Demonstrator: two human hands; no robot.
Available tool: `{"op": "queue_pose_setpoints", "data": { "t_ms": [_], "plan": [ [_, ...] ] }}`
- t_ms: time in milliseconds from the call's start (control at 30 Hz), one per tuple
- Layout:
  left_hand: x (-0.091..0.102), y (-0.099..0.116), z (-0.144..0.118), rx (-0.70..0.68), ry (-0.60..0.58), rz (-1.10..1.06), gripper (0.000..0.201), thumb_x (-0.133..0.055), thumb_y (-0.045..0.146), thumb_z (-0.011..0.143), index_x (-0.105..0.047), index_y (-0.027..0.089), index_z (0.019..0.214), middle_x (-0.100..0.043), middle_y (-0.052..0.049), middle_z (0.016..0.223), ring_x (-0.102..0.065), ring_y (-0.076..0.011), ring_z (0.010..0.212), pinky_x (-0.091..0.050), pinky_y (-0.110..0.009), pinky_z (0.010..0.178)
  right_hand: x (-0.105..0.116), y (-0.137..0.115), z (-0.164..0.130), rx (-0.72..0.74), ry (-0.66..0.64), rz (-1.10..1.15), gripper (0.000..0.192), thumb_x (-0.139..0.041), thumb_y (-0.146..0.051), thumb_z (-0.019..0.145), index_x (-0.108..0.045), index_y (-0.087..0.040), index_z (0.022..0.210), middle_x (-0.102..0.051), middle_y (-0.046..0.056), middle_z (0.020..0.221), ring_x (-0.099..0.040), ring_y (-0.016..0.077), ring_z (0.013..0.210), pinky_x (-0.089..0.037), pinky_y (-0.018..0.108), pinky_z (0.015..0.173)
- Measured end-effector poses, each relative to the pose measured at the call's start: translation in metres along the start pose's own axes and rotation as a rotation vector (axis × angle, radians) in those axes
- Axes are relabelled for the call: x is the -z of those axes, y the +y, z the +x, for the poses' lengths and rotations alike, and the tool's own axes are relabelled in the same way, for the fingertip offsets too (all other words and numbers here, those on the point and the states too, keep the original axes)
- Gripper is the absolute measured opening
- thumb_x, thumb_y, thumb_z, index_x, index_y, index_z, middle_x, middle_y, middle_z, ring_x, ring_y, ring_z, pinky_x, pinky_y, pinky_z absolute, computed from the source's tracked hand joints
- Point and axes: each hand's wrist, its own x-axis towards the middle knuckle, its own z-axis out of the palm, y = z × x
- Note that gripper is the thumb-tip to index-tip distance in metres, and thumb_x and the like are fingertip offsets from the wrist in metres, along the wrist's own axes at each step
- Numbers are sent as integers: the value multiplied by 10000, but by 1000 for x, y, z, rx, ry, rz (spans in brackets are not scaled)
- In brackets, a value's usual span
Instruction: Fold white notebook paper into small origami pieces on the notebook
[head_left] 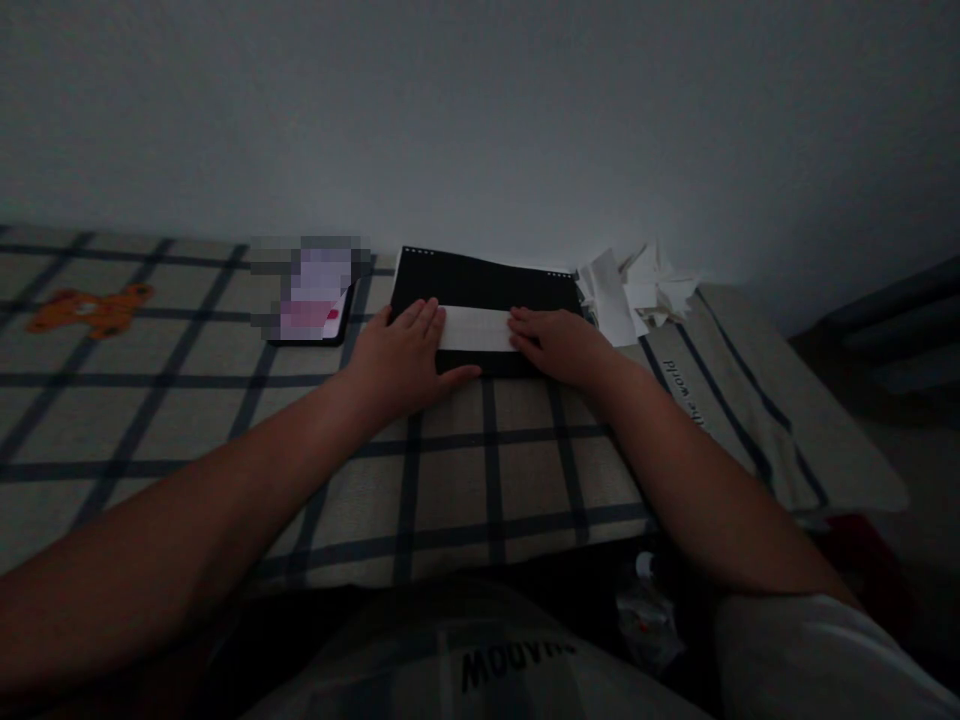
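Observation:
A strip of white paper [478, 329] lies flat across a black notebook or folder [480, 278] with small holes along its far edge. On the strip's left end rests my left hand [405, 355], palm down, its fingers stretched and its thumb out along the near edge. My right hand [559, 345] lies flat over the right end, fingers extended toward the left. Both hands press on the surface without gripping anything. The middle of the strip shows between them.
Left of the notebook lies a phone [315, 305] with a lit, blurred screen. An orange bear-shaped item [91, 310] sits farther left. Crumpled white papers [637, 290] are heaped at the right. A checked cloth [450, 490] covers the table, which meets a wall [480, 130].

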Motion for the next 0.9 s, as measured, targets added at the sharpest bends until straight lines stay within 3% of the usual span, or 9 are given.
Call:
{"op": "queue_pose_setpoints", "data": {
  "t_ms": [233, 367, 500, 600, 767, 900],
  "plan": [
    [3, 2, -2, 37, 10, 18, 912, -290, 710, 1014, -304, 47, 1640, -327, -196, 1699, -271, -315, 1598, -259, -492, 1234, 7, 1, -2, -51, -35, -57, 445, -407, -308, 1079, -677, -122, 1380, -620, 133, 1505, -654, 314, 1309, -501, 463, 1107],
    [-1, 3, -4, 42, 103, 3, 858, -292, 696, 1022, -361, 89, 1625, -394, -200, 1669, -381, -357, 1530, -344, -513, 1160, 4, 2, -3, -95, -13, -28, 434, -431, -323, 1066, -707, -122, 1334, -696, 159, 1401, -678, 341, 1259, -522, 496, 1078],
    [-8, -1, -3, 8, 232, -58, 779, -306, 658, 1038, -428, 125, 1594, -485, -194, 1613, -412, -361, 1507, -369, -517, 1146, -8, 10, -3, -35, 157, 138, 572, -541, -385, 1023, -527, -141, 1541, -596, 167, 1526, -585, 351, 1385, -492, 533, 1138],
    [-8, -4, -1, -10, 247, -103, 763, -342, 637, 1037, -399, 140, 1613, -430, -191, 1650, -345, -370, 1553, -345, -534, 1183, -18, 19, 0, 92, 188, 249, 723, -629, -411, 973, -401, -189, 1623, -477, 138, 1633, -468, 315, 1500, -416, 529, 1219],
    [-2, -2, -2, -76, 263, -134, 728, -453, 557, 1021, -368, 170, 1631, -328, -162, 1711, -301, -380, 1573, -313, -542, 1223, -21, 23, 3, 126, 184, 302, 783, -676, -433, 936, -392, -201, 1628, -506, 133, 1615, -518, 319, 1454, -410, 530, 1217],
    [0, -2, -3, -198, 345, -160, 640, -511, 442, 1011, -446, 166, 1584, -439, -156, 1646, -409, -361, 1503, -354, -524, 1205, -17, 19, 0, 92, 199, 280, 801, -684, -458, 924, -407, -177, 1621, -547, 142, 1580, -542, 345, 1418, -440, 532, 1183]
  ]
}}
